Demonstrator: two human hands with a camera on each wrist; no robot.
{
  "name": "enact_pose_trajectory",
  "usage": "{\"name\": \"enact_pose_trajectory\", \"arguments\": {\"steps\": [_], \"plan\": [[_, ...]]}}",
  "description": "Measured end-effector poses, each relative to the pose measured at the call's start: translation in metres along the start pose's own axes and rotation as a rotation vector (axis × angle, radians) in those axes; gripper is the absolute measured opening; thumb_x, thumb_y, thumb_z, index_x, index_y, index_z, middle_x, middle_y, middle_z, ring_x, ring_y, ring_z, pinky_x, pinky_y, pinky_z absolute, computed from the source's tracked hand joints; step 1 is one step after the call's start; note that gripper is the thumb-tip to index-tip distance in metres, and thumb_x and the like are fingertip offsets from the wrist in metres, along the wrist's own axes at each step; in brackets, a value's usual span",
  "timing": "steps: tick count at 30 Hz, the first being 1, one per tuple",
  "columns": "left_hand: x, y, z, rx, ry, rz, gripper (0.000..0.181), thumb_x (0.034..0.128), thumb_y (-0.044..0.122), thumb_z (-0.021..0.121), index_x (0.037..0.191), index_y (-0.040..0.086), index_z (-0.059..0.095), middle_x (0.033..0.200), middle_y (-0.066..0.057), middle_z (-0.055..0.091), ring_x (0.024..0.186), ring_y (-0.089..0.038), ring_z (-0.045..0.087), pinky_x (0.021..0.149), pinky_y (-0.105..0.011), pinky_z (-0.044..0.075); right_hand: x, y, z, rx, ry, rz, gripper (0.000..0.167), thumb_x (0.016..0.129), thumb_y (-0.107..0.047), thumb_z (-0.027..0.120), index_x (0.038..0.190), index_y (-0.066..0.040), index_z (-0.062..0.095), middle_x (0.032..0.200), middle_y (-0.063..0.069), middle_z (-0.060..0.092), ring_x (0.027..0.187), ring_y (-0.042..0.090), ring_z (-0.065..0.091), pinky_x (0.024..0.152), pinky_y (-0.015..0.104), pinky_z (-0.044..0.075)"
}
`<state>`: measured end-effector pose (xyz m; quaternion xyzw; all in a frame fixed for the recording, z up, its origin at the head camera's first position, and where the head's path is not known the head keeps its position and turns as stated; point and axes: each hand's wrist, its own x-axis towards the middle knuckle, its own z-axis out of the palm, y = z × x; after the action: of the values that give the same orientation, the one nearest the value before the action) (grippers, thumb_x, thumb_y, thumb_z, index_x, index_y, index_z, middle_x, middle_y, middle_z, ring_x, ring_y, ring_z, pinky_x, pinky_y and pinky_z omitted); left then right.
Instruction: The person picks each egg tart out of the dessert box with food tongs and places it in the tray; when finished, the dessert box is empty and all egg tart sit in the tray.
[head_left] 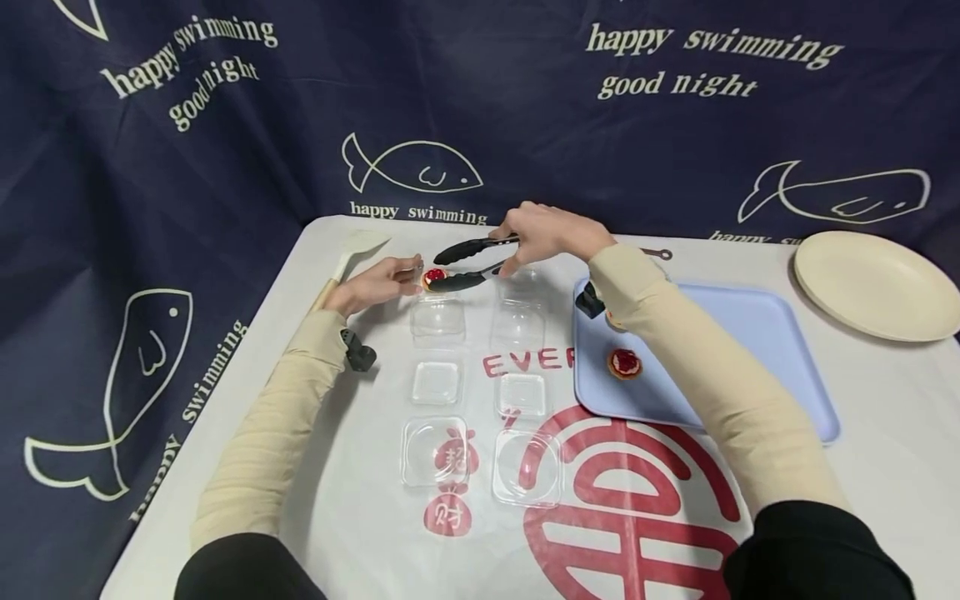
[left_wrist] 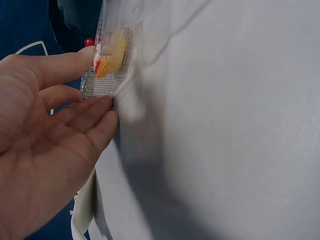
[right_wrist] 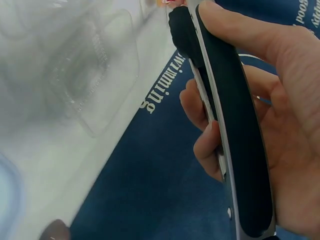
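Observation:
My left hand [head_left: 378, 283] holds the edge of a clear plastic box [left_wrist: 100, 86] at the far left of the table, its thumb at the rim and its fingers low on the side. Inside the box sits a small tart [head_left: 433, 276] with a red topping and a yellow crust. My right hand [head_left: 546, 233] grips black tongs [right_wrist: 235, 140] by the handles. The tongs' arms are spread, with one tip beside the tart in the head view; whether it touches is unclear. Further clear boxes [head_left: 438, 322] stand just in front.
A blue tray [head_left: 757, 333] on the right holds a red-topped tart [head_left: 625, 363] and another mostly hidden by my right arm. A beige plate [head_left: 877, 286] lies beyond it. Clear lids or trays [head_left: 435, 450] lie nearer me. A spatula [head_left: 360, 243] rests behind my left hand.

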<state>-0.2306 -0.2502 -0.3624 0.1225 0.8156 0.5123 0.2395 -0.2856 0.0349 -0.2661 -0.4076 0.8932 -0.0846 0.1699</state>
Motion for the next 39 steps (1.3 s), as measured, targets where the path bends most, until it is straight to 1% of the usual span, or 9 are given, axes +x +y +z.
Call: {"name": "enact_pose_trajectory", "arguments": {"steps": [6, 10, 16, 20, 23, 27, 29, 33, 39], "plan": [[0.000, 0.002, 0.001, 0.004, 0.002, -0.008, 0.066, 0.0968, -0.004, 0.049, 0.149, -0.012, 0.010, 0.160, -0.024, 0.005, 0.147, -0.036, 0.013, 0.121, -0.040, 0.013, 0.016, -0.011, -0.012, -0.085, -0.085, 0.021, 0.065, 0.079, -0.034, 0.081, 0.133, -0.005, 0.060, 0.134, 0.010, 0.060, 0.098, 0.022, 0.058, 0.090, 0.038, 0.049], [0.000, 0.003, 0.001, 0.000, 0.005, -0.008, 0.065, 0.0964, -0.006, 0.047, 0.149, -0.013, 0.009, 0.159, -0.025, 0.005, 0.147, -0.037, 0.014, 0.121, -0.041, 0.013, 0.025, -0.022, -0.014, -0.137, -0.123, 0.037, 0.063, 0.080, -0.033, 0.079, 0.134, -0.006, 0.059, 0.131, 0.012, 0.060, 0.096, 0.024, 0.056, 0.090, 0.039, 0.048], [0.002, 0.006, 0.001, -0.004, 0.008, -0.006, 0.065, 0.0957, -0.008, 0.046, 0.149, -0.013, 0.008, 0.159, -0.026, 0.004, 0.147, -0.039, 0.013, 0.120, -0.042, 0.013, 0.027, -0.031, -0.009, -0.142, -0.119, 0.087, 0.059, 0.082, -0.031, 0.078, 0.133, -0.009, 0.060, 0.137, 0.009, 0.056, 0.114, 0.028, 0.057, 0.099, 0.042, 0.047], [0.002, 0.006, 0.002, -0.003, 0.018, -0.017, 0.066, 0.0959, -0.007, 0.047, 0.149, -0.012, 0.009, 0.160, -0.024, 0.004, 0.147, -0.037, 0.014, 0.121, -0.041, 0.013, 0.020, -0.027, -0.002, -0.115, -0.072, 0.066, 0.058, 0.083, -0.032, 0.077, 0.134, -0.010, 0.060, 0.135, 0.008, 0.060, 0.094, 0.025, 0.060, 0.083, 0.039, 0.050], [0.001, 0.006, 0.002, 0.005, 0.021, -0.028, 0.066, 0.0962, -0.006, 0.048, 0.149, -0.012, 0.009, 0.160, -0.024, 0.004, 0.147, -0.037, 0.013, 0.120, -0.040, 0.013, 0.011, -0.020, 0.003, -0.085, -0.016, 0.024, 0.057, 0.083, -0.033, 0.078, 0.132, -0.010, 0.061, 0.132, 0.005, 0.062, 0.067, 0.016, 0.048, 0.064, 0.032, 0.042], [0.000, 0.005, 0.006, 0.006, 0.016, -0.027, 0.066, 0.0964, -0.005, 0.049, 0.149, -0.012, 0.011, 0.160, -0.023, 0.004, 0.147, -0.035, 0.013, 0.120, -0.040, 0.013, -0.010, -0.009, 0.008, -0.022, 0.055, -0.010, 0.058, 0.082, -0.032, 0.079, 0.132, -0.010, 0.061, 0.123, 0.007, 0.068, 0.052, 0.008, 0.036, 0.051, 0.027, 0.033], [0.000, 0.005, 0.008, 0.007, 0.015, -0.026, 0.065, 0.0965, -0.004, 0.050, 0.150, -0.012, 0.012, 0.160, -0.023, 0.005, 0.147, -0.034, 0.013, 0.121, -0.040, 0.012, -0.026, -0.004, 0.010, 0.013, 0.087, -0.011, 0.059, 0.081, -0.032, 0.080, 0.133, -0.010, 0.061, 0.099, 0.010, 0.074, 0.046, 0.007, 0.032, 0.047, 0.026, 0.031], [0.000, 0.006, 0.007, 0.026, 0.010, -0.038, 0.067, 0.0974, -0.002, 0.050, 0.150, -0.011, 0.011, 0.160, -0.022, 0.004, 0.147, -0.035, 0.012, 0.121, -0.041, 0.011, -0.066, 0.008, 0.016, 0.043, 0.168, -0.035, 0.058, 0.080, -0.031, 0.080, 0.131, -0.010, 0.062, 0.063, 0.007, 0.065, 0.046, 0.005, 0.036, 0.046, 0.024, 0.032], [-0.005, 0.008, 0.002, 0.051, 0.013, -0.051, 0.068, 0.0982, 0.002, 0.051, 0.150, -0.010, 0.010, 0.160, -0.022, 0.002, 0.147, -0.037, 0.013, 0.121, -0.043, 0.012, -0.138, 0.028, 0.025, 0.041, 0.273, -0.048, 0.054, 0.079, -0.024, 0.082, 0.127, -0.007, 0.066, 0.083, -0.003, 0.070, 0.050, 0.004, 0.046, 0.050, 0.025, 0.039]]}}
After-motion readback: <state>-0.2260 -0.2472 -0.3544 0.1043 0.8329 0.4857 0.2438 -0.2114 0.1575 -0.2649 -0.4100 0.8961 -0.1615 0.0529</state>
